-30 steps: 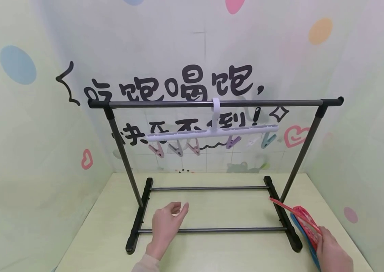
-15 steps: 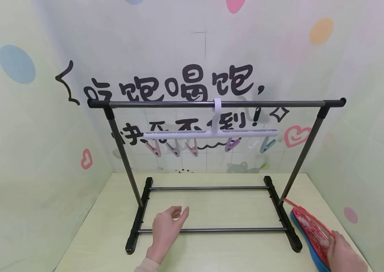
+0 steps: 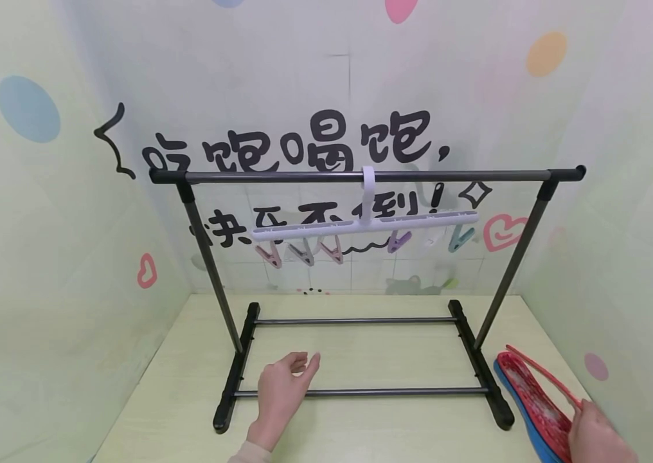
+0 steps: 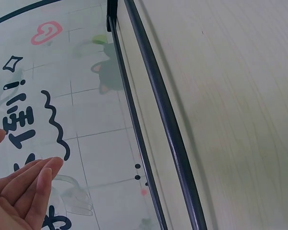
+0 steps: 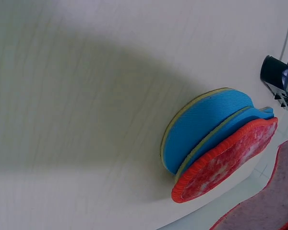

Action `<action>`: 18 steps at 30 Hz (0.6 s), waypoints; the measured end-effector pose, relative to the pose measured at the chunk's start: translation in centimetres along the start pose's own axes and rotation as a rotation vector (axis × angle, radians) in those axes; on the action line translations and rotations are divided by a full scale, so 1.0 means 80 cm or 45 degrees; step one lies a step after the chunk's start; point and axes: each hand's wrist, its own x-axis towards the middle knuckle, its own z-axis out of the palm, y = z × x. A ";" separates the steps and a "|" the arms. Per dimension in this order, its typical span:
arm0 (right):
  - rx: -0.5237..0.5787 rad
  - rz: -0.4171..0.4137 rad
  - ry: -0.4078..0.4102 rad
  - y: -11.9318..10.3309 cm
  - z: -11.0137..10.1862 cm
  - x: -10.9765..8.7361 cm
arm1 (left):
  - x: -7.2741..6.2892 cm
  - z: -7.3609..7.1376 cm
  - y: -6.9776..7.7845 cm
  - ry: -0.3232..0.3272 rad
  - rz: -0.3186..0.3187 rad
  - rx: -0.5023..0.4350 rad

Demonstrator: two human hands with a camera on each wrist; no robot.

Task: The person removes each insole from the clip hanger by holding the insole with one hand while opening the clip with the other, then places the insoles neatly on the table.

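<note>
My right hand [image 3: 601, 437] grips an insole with a red edge [image 3: 547, 374], seen nearly edge-on in the head view. In the right wrist view that held insole [image 5: 266, 203] shows a greyish face, and only a bit of the hand appears at the frame edge. Just left of it, a red patterned insole [image 5: 228, 160] leans on blue insoles [image 5: 209, 117] on the table. My left hand [image 3: 283, 389] is raised near the rack's front bar, fingers loosely bent and holding nothing; the left wrist view shows its fingers [image 4: 42, 191] apart from the thumb.
A black rack [image 3: 280, 177] stands on the pale table [image 3: 378, 360]. From its top bar hangs a lilac hanger [image 3: 326, 228] with several small clips, among them a purple clip [image 3: 398, 241] and a teal clip [image 3: 461, 238]. Printed cloth walls [image 3: 621, 270] enclose the table.
My right hand has moved to the lower right with the held insole, drawing it away from the rack's leg and uncovering more of the red insole. The hanger sways slightly. My left hand barely moves.
</note>
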 end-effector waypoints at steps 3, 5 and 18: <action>-0.031 0.011 -0.066 0.002 0.001 0.001 | -0.001 0.000 0.001 -0.005 -0.005 0.000; -0.036 0.014 -0.091 0.003 0.003 0.001 | -0.001 -0.001 0.002 -0.010 -0.013 -0.002; 0.051 0.045 -0.125 0.000 0.028 0.005 | -0.004 0.000 0.004 -0.008 -0.019 0.002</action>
